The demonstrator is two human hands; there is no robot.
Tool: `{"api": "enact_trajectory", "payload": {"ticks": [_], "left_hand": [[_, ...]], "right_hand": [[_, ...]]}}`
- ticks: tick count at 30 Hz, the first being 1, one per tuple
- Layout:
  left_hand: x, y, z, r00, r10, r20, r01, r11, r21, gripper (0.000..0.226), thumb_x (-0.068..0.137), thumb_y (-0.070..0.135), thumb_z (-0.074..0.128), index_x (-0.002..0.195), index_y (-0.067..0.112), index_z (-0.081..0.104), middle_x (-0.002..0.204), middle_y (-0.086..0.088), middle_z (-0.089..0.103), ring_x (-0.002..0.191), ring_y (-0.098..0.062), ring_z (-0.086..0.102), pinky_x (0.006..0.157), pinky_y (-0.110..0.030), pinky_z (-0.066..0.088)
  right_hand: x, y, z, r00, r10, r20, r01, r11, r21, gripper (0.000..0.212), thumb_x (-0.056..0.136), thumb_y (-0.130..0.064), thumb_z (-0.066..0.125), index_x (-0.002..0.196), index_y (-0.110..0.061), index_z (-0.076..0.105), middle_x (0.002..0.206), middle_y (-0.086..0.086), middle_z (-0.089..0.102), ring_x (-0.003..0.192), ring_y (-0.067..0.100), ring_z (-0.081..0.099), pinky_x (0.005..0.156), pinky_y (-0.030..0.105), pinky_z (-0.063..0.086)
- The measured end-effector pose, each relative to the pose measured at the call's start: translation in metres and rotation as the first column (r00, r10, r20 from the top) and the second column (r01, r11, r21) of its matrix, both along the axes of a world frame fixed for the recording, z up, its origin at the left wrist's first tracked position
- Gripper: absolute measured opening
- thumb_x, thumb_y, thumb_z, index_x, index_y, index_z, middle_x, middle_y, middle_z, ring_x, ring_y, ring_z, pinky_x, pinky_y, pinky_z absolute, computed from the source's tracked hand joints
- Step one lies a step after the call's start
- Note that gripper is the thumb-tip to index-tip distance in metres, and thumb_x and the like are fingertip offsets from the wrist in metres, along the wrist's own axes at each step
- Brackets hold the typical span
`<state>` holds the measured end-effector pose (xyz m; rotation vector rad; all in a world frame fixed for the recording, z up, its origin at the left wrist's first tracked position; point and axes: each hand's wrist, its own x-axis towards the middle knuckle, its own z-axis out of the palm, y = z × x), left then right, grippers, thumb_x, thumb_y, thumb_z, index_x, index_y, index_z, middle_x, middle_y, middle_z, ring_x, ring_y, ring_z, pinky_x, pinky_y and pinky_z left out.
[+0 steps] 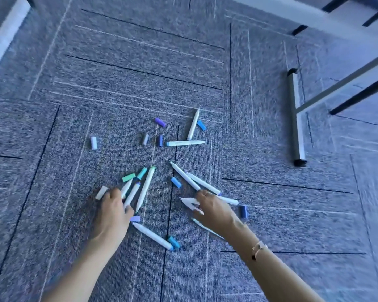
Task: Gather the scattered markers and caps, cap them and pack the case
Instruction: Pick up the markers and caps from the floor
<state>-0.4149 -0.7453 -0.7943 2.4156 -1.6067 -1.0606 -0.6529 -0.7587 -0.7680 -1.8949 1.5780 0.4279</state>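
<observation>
White markers are clutched in both the left hand (112, 205) and right hand (212, 207); the blue cap (176, 182) between them could be overlooked or mismatched.

I am on the floor of what looks like an office or a meeting room. Under me lie grey-blue carpet tiles (140, 68), the hard-wearing commercial kind, each square set at a turn to its neighbour so the thin dark and pale stripes run in different directions and the seams show. To my right stands a pale metal table leg (297, 118) with a long flat foot capped in black at both ends, and dark slanted bars (358, 99) of furniture frames beside it. At the far left a white frame leg (7, 35) crosses the corner. It is all plain, functional furniture on contract flooring
</observation>
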Motion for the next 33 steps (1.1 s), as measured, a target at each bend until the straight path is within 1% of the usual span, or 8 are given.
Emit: {"api": "enact_trajectory", "payload": {"ticks": [4,10,12,14,17,22,25,33], "left_hand": [[0.007,-0.002,0.009,0.999,-0.002,-0.043,0.000,1.000,-0.028,0.022,0.089,0.009,0.057,0.105,-0.004,0.050,0.087,-0.009,0.045,0.053,-0.011,0.039,0.042,-0.020,0.033],[0.015,0.000,0.029,0.994,-0.055,-0.091,0.053,0.998,-0.023,0.018,0.094,0.016,0.047,0.106,0.003,0.053,0.071,-0.001,0.049,0.048,-0.015,0.046,0.039,-0.026,0.036],[0.014,0.007,0.030,0.992,-0.057,-0.110,0.057,0.998,-0.005,0.012,0.093,0.014,0.045,0.092,0.007,0.055,0.061,-0.001,0.047,0.041,-0.014,0.039,0.038,-0.023,0.031],[0.010,0.015,0.029,0.985,-0.007,-0.173,0.010,1.000,0.013,0.015,0.091,0.009,0.046,0.077,0.013,0.050,0.056,-0.002,0.045,0.039,-0.012,0.032,0.037,-0.023,0.029],[0.002,0.026,0.027,0.951,0.146,-0.273,-0.135,0.989,0.061,0.014,0.090,0.006,0.045,0.085,0.013,0.056,0.050,0.004,0.045,0.036,-0.011,0.028,0.034,-0.020,0.025],[-0.011,0.047,0.021,0.953,0.208,-0.220,-0.211,0.977,0.006,0.035,0.093,0.034,0.050,0.065,0.017,0.059,0.040,0.008,0.032,0.028,-0.005,0.021,0.029,-0.017,0.019],[-0.018,0.055,0.007,0.982,0.147,-0.119,-0.136,0.986,0.099,0.057,0.085,0.059,0.052,0.052,0.013,0.055,0.038,0.006,0.037,0.027,-0.009,0.028,0.030,-0.019,0.026],[-0.030,0.045,0.010,0.991,0.134,-0.002,-0.130,0.965,0.228,0.034,0.085,0.041,0.065,0.065,0.015,0.057,0.048,0.005,0.047,0.033,-0.008,0.035,0.033,-0.016,0.023]], "right_hand": [[0.004,0.003,-0.008,0.996,-0.017,-0.087,0.013,0.999,-0.049,0.036,0.094,-0.016,0.044,0.128,-0.008,0.039,0.111,0.005,0.054,0.079,0.014,0.053,0.066,0.018,0.048],[-0.006,-0.002,-0.007,0.997,0.045,-0.057,-0.052,0.992,-0.117,0.025,0.094,-0.013,0.041,0.118,-0.009,0.040,0.089,-0.003,0.051,0.073,0.012,0.048,0.059,0.016,0.036],[-0.016,-0.004,-0.008,0.998,0.044,-0.036,-0.046,0.996,-0.079,0.024,0.095,-0.014,0.042,0.118,-0.008,0.039,0.087,-0.002,0.055,0.067,0.011,0.051,0.050,0.017,0.038],[-0.029,-0.001,-0.010,0.999,0.046,-0.008,-0.047,0.998,-0.047,0.024,0.098,-0.017,0.041,0.121,-0.008,0.036,0.078,-0.005,0.055,0.055,0.007,0.048,0.044,0.019,0.043],[-0.047,0.012,-0.010,0.990,0.134,-0.035,-0.135,0.990,-0.036,0.029,0.101,-0.023,0.037,0.127,-0.008,0.035,0.066,-0.012,0.040,0.047,-0.001,0.035,0.041,0.017,0.038],[-0.066,0.028,-0.010,0.952,0.307,-0.012,-0.307,0.951,0.046,0.055,0.091,-0.056,0.044,0.129,-0.016,0.040,0.081,-0.007,0.059,0.057,0.007,0.050,0.058,0.020,0.051],[-0.064,0.029,-0.012,0.918,0.394,-0.056,-0.387,0.917,0.098,0.057,0.090,-0.056,0.048,0.131,-0.018,0.039,0.080,-0.003,0.060,0.058,0.008,0.050,0.059,0.023,0.052],[-0.060,0.024,-0.014,0.885,0.464,0.018,-0.465,0.884,0.041,0.031,0.099,-0.040,0.038,0.116,-0.018,0.051,0.076,-0.006,0.055,0.052,0.005,0.045,0.046,0.015,0.037]]}}
